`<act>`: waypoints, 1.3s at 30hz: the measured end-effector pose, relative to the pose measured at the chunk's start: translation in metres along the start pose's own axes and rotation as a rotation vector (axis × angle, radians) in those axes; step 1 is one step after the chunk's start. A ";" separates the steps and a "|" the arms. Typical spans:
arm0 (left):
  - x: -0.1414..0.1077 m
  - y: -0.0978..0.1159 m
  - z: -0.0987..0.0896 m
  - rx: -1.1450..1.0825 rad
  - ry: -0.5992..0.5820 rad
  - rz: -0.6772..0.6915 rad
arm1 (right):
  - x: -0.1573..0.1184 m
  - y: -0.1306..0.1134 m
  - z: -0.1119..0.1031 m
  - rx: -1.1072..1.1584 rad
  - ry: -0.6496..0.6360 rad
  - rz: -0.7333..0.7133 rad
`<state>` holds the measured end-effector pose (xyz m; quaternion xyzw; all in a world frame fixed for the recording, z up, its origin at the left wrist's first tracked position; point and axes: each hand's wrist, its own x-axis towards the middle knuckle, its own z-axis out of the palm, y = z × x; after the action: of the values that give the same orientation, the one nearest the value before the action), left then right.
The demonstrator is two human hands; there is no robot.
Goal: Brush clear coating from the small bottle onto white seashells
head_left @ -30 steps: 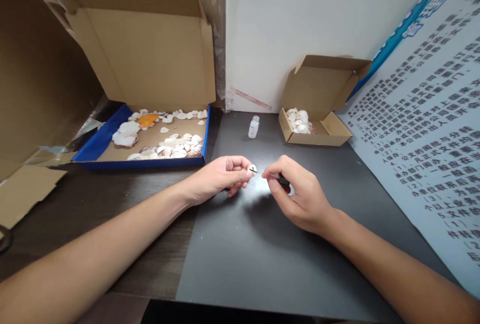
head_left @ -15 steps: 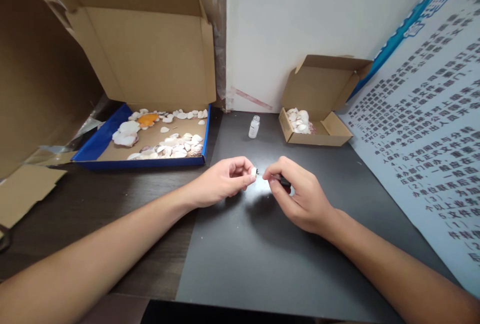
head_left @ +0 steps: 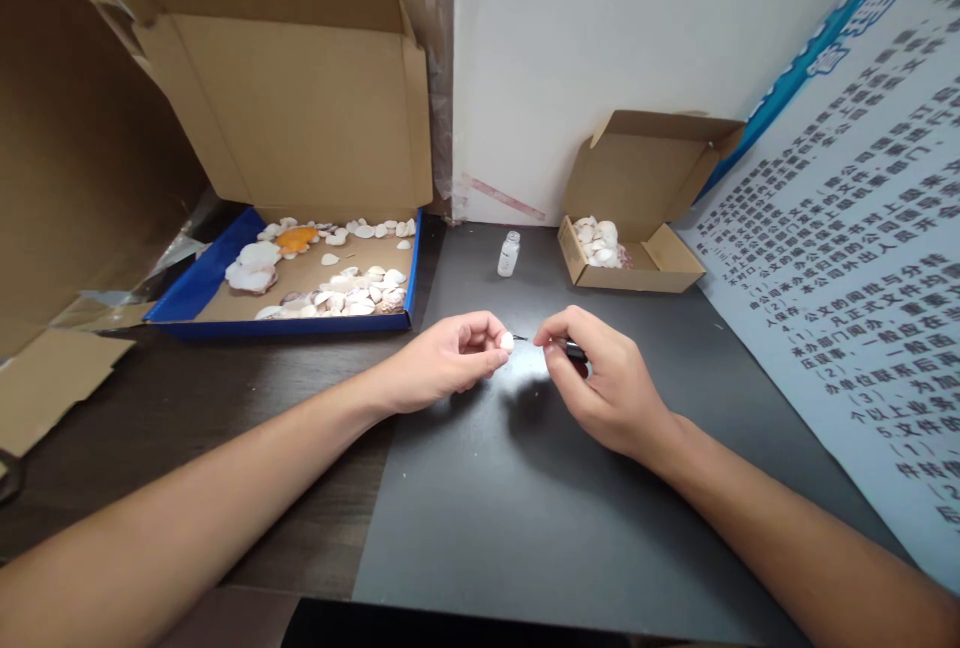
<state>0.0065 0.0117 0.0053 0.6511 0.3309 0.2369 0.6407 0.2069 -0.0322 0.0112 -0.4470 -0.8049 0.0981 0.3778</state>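
Between thumb and fingers, my left hand (head_left: 450,360) pinches a small white shell (head_left: 507,341) above the dark grey mat (head_left: 465,518). Just to its right, my right hand (head_left: 600,378) is closed on a thin black tool (head_left: 574,350), whose fine tip points left at the shell. Whether the tip touches the shell is too small to tell. A small clear glass bottle (head_left: 508,256) with a pale label stands upright on the mat beyond both hands.
At the left, a blue-edged cardboard box (head_left: 300,326) with raised lid holds white shells and an orange one (head_left: 297,240). A smaller open box (head_left: 637,278) with shells (head_left: 600,243) stands back right. A printed sheet (head_left: 847,258) leans at the right.
My right hand has shifted slightly right and up, with the black tool. The shell in my left hand is turned so that more of its white face shows.
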 end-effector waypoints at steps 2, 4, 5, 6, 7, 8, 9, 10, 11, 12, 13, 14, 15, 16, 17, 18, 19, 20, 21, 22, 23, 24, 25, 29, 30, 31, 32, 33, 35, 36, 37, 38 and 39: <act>0.000 0.000 0.001 0.014 0.018 0.015 | 0.000 -0.002 0.000 0.020 -0.014 -0.024; 0.000 0.000 0.001 0.038 0.037 0.046 | -0.001 -0.005 0.001 0.055 -0.025 -0.058; -0.001 0.000 0.002 0.048 0.043 0.062 | -0.001 -0.006 0.001 0.072 -0.026 -0.071; -0.001 -0.001 0.002 0.055 0.045 0.074 | -0.001 -0.008 0.001 0.087 -0.023 -0.081; 0.000 -0.001 0.003 0.059 0.043 0.084 | -0.001 -0.008 0.001 0.100 -0.019 -0.089; 0.000 -0.001 0.003 0.059 0.039 0.090 | -0.002 -0.009 0.001 0.112 -0.016 -0.096; 0.000 -0.001 0.004 0.057 0.033 0.092 | -0.002 -0.009 0.001 0.122 -0.014 -0.104; 0.000 -0.001 0.004 0.052 0.028 0.091 | -0.002 -0.009 0.001 0.132 -0.013 -0.113; 0.000 -0.001 0.005 0.046 0.024 0.090 | -0.002 -0.009 0.001 0.141 -0.011 -0.122; 0.000 -0.001 0.005 0.040 0.021 0.087 | -0.002 -0.009 0.001 0.149 -0.006 -0.126; 0.000 -0.001 0.005 0.034 0.020 0.084 | -0.002 -0.009 0.001 0.155 0.000 -0.129; -0.001 0.000 0.005 0.030 0.021 0.082 | -0.002 -0.008 0.001 0.159 0.008 -0.128; -0.001 0.000 0.005 0.027 0.023 0.081 | -0.001 -0.008 0.001 0.159 0.015 -0.125; -0.001 0.000 0.004 0.027 0.026 0.081 | -0.001 -0.007 0.000 0.155 0.022 -0.116; -0.002 0.001 0.004 0.024 0.027 0.081 | -0.001 -0.006 0.000 0.149 0.028 -0.101; -0.002 0.001 0.003 0.017 0.026 0.081 | 0.000 -0.005 0.000 0.140 0.035 -0.079; -0.002 0.001 0.002 0.005 0.023 0.082 | 0.000 -0.003 0.000 0.131 0.042 -0.052; -0.002 0.001 0.002 -0.011 0.019 0.083 | 0.000 -0.002 0.000 0.121 0.051 -0.022; -0.002 0.001 0.001 -0.025 0.015 0.084 | 0.000 -0.001 0.000 0.112 0.060 0.003; -0.002 0.001 0.001 -0.037 0.013 0.085 | 0.000 0.000 0.000 0.104 0.069 0.022; -0.002 0.001 0.001 -0.044 0.013 0.088 | 0.000 0.000 0.000 0.099 0.074 0.030; -0.002 0.001 0.001 -0.044 0.016 0.092 | 0.000 0.000 -0.001 0.098 0.076 0.028; -0.002 0.001 0.001 -0.039 0.019 0.096 | 0.000 0.000 -0.001 0.101 0.074 0.016; -0.002 0.000 0.004 0.009 0.024 0.115 | -0.001 -0.005 0.000 0.127 0.051 -0.048; -0.003 0.000 0.004 0.018 0.022 0.117 | -0.002 -0.006 0.000 0.130 0.051 -0.056; -0.003 0.000 0.004 0.025 0.018 0.117 | -0.002 -0.007 0.001 0.132 0.053 -0.062; -0.003 0.000 0.005 0.028 0.015 0.115 | -0.002 -0.007 0.001 0.136 0.056 -0.066; -0.003 0.000 0.005 0.030 0.011 0.111 | -0.002 -0.007 0.001 0.141 0.060 -0.070; -0.003 0.000 0.005 0.033 0.007 0.102 | -0.002 -0.007 0.001 0.157 0.062 -0.079; -0.002 0.000 0.005 0.034 0.005 0.097 | -0.002 -0.007 0.001 0.167 0.062 -0.085; -0.002 0.001 0.005 0.033 0.004 0.093 | -0.002 -0.007 0.001 0.174 0.061 -0.088; -0.002 0.001 0.005 0.031 0.005 0.090 | -0.002 -0.007 0.001 0.179 0.060 -0.091; -0.002 0.001 0.005 0.028 0.006 0.089 | -0.002 -0.006 0.001 0.179 0.060 -0.091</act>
<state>0.0090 0.0074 0.0063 0.6733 0.3069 0.2623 0.6195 0.2030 -0.0369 0.0128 -0.3773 -0.8006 0.1391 0.4443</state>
